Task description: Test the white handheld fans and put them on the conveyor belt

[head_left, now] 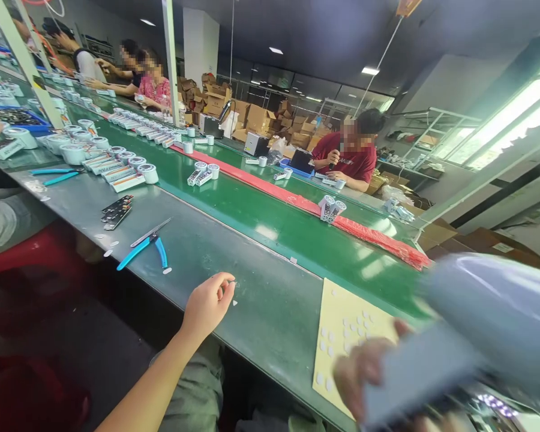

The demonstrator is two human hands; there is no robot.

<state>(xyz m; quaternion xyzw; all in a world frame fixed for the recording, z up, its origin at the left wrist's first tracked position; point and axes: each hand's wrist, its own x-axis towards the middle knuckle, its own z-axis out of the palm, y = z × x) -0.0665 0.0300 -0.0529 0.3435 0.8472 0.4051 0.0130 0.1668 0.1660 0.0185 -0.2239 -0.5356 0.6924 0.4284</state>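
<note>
Grey blurred case [432, 366]: 1, clamped in right hand [364, 375]; left hand [207, 306] fingers pinched together.

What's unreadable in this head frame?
- Grey object in right hand: motion-blurred and cut by the right edge, type unclear.
- Item pinched by left hand: too small to identify.
- White dots on yellow sheet: partly hidden by the right hand.
- Dark parts past blue-handled pliers: too small.

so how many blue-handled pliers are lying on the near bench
1 for sure: blue-handled pliers left of the left hand. Two teal tools farther left may be more; too small to tell.
</note>
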